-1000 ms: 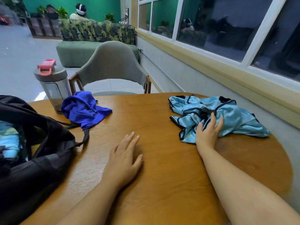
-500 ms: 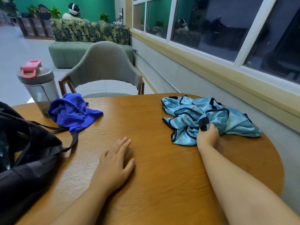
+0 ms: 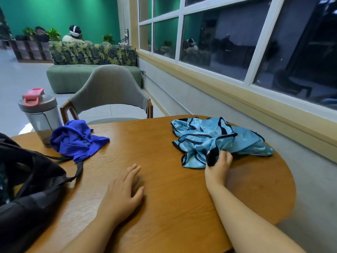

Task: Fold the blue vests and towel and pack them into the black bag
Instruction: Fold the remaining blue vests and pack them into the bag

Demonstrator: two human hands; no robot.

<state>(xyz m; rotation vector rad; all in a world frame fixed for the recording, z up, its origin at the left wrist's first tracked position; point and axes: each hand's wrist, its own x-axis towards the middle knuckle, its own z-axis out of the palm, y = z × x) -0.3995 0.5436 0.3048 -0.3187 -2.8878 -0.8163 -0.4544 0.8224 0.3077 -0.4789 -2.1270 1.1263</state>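
Observation:
A crumpled light blue vest (image 3: 215, 141) with black trim lies at the right of the round wooden table (image 3: 175, 198). My right hand (image 3: 218, 165) is closed on its near edge, pinching a black-trimmed fold. A rumpled dark blue cloth (image 3: 78, 139) lies at the far left of the table. The black bag (image 3: 27, 189) sits open at the left edge, with something light blue partly visible inside. My left hand (image 3: 124, 190) rests flat on the table's middle, fingers apart, holding nothing.
A grey shaker bottle (image 3: 40, 115) with a pink lid stands behind the dark blue cloth. A grey chair (image 3: 109, 90) faces the table's far side. A wall with windows runs along the right. A person sits on a sofa far back.
My right hand went from lying open on the light blue vest to gripping its near edge and has drawn it slightly toward me. My left hand has stayed flat on the table.

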